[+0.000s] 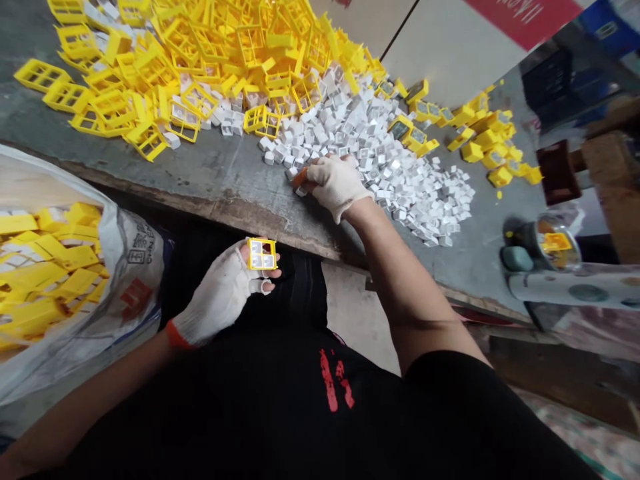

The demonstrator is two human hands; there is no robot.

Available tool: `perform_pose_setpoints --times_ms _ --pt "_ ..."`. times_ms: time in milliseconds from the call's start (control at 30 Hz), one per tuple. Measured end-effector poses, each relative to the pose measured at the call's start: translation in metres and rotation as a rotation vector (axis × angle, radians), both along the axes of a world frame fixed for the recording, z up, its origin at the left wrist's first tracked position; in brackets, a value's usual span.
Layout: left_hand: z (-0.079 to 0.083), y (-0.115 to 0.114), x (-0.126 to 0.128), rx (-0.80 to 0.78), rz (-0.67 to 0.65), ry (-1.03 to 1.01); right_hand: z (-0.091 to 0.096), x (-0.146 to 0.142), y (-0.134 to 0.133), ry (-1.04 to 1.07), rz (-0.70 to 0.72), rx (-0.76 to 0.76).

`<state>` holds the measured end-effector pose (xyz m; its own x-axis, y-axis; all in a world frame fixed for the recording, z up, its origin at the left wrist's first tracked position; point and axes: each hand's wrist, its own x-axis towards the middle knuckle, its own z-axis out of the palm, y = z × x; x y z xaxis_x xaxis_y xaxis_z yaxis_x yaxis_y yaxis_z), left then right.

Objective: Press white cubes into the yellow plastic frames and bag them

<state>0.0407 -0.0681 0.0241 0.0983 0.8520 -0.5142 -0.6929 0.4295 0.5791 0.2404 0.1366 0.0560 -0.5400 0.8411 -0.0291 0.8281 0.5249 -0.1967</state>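
My left hand (pixel 225 287), in a white fingerless glove, holds a small yellow plastic frame (pixel 262 254) in front of the bench edge. White pieces fill some of its openings, and one opening at the upper right looks dark. My right hand (pixel 337 183), gloved in the same way, reaches to the near edge of a heap of small white plastic cubes (pixel 360 133). Its fingers are bent down at the cubes, with a white piece by the fingertips. Whether they grip it is hard to make out.
A large pile of yellow frames (pixel 240 47) covers the bench (pixel 210 173) at the back left. Filled yellow pieces (pixel 490 137) lie at the right, near a round container (pixel 555 243). An open white sack (pixel 133 267) of yellow pieces stands at the left.
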Motion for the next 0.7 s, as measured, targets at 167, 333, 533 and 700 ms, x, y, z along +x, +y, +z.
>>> perform_pose_setpoints --times_ms 167,333,533,700 --pt "0.0 0.005 -0.002 -0.018 0.019 -0.021 -0.003 0.006 -0.009 0.031 -0.148 0.076" --pt "0.0 0.011 0.0 -0.071 0.053 -0.025 -0.013 0.004 -0.035 0.041 -0.113 0.097" --pt "-0.001 0.01 0.0 0.002 0.017 -0.054 -0.002 -0.002 -0.086 0.222 0.29 0.059" --pt "-0.005 0.005 -0.001 0.039 -0.029 0.007 -0.008 -0.011 -0.11 0.206 0.375 0.003"
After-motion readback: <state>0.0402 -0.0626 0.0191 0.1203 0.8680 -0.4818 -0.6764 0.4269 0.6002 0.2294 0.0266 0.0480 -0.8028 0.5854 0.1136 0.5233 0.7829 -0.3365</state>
